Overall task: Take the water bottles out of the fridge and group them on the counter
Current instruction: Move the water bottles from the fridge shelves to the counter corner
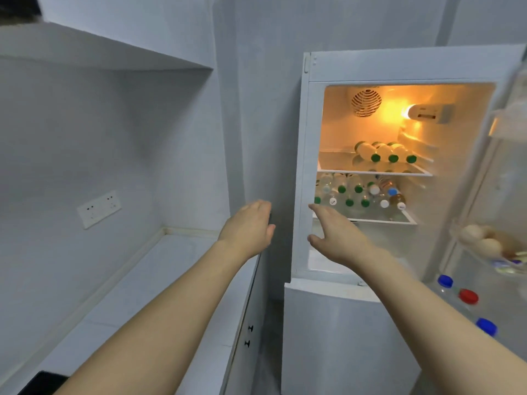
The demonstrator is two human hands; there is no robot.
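Fridge (310, 155): I see bottles (383, 152) lying on shelves (door open).
Left hand (248, 229): empty, fingers loosely together.
Right hand (338, 238): empty, thumb spread.

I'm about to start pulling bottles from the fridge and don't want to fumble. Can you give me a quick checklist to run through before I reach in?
1. Fridge door open wide: ok, it is swung out to the right.
2. Both hands free: ok, left hand and right hand are open and hold nothing.
3. Bottles in sight: ok, green-capped bottles lie on the upper shelf; more bottles fill the lower shelf.
4. Path to the lower shelf: ok, nothing stands between the right hand and its front edge.
5. Counter has space: ok, the visible surface is bare.
6. Whether stacked bottles will roll: cannot tell.
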